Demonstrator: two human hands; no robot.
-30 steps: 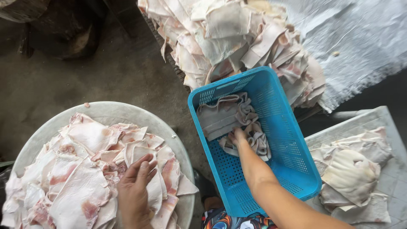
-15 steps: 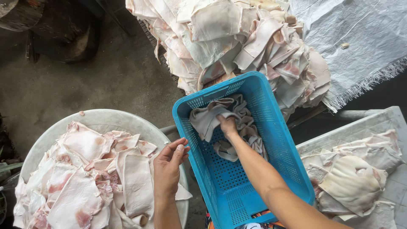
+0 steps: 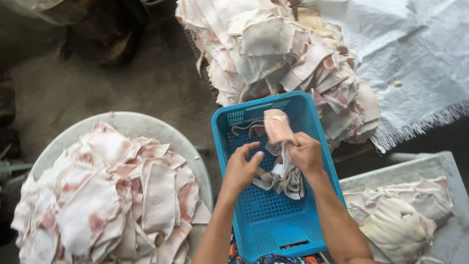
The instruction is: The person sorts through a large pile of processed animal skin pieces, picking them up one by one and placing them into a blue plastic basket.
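Since the earlier frame the left hand (image 3: 240, 168) has been brought off the round tray and into the blue basket (image 3: 244, 120), and a folded strip of pale skin (image 3: 277, 128) has been lifted clear of the basket floor by the right hand (image 3: 306, 154). The strip is clamped in the right hand, fingers closed round its middle, upper end raised above the fist, lower end trailing down inside the basket. More limp pieces (image 3: 283, 178) are bunched on the perforated basket floor, directly under and touching the held strip. The left hand is held just beside the strip, fingers apart and curled, fingertips (image 3: 258, 157) at the edge of the bunched pieces; whether anything is actually pinched cannot be told. Both forearms are seen entering from the near end of the basket. The near half of the basket floor is bare mesh. Left of the basket, a round pale tray (image 3: 141, 124) is heaped with flat pink-white skin pieces (image 3: 112, 195), its rim near the basket's left wall. Beyond the basket's far wall, a large pile of the same pieces (image 3: 273, 49) is stacked, reaching down to the basket's far right corner. Right of that pile, a white woven sack sheet (image 3: 415, 63) with a frayed edge is spread out. Right of the basket's near end, a grey slab (image 3: 439, 164) carries a smaller heap of pale pieces (image 3: 395, 220). Bare concrete floor (image 3: 137, 83) is seen to the far left of the basket.
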